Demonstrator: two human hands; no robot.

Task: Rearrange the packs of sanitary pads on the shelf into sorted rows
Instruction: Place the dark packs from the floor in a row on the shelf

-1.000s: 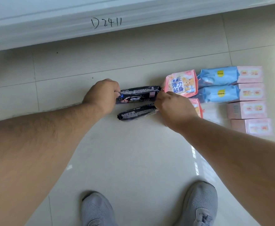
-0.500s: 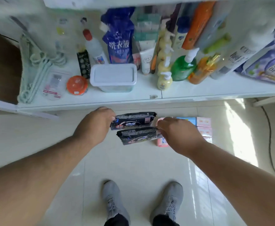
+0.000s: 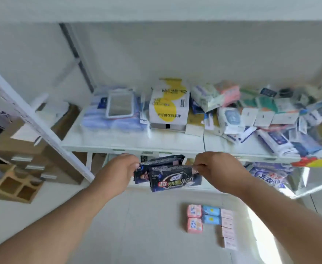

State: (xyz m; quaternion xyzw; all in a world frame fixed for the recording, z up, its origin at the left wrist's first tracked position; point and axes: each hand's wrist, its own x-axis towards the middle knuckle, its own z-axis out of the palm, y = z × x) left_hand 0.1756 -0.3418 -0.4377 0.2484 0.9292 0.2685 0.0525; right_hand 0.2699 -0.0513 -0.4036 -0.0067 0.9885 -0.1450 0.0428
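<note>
Two dark packs of sanitary pads are hanging in the air just in front of the white shelf (image 3: 137,143), one in each of the person's hands. The left hand (image 3: 116,174) is gripping the rear dark pack (image 3: 157,163) by its left end, fingers curled round it. The right hand (image 3: 216,168) is pinching the front dark pack (image 3: 173,181) at its upper right corner, so that the pack is dangling with its printed face toward the camera and overlapping the rear one. Both packs are sitting level with the shelf's front edge, below the board that is carrying a white and yellow carton (image 3: 168,105), a framed mirror (image 3: 119,105) lying on blue bundles, and a jumbled heap of small packets (image 3: 261,115) on the right. On the tiled floor (image 3: 146,225), well below the hands, more packs are lying in tidy rows: two pink packs (image 3: 194,218) side by side, two blue packs (image 3: 211,214) just beside them, and a column of pale pink boxes (image 3: 227,228) touching one another. A wooden divider box (image 3: 16,184) is resting on the floor at the left.
</note>
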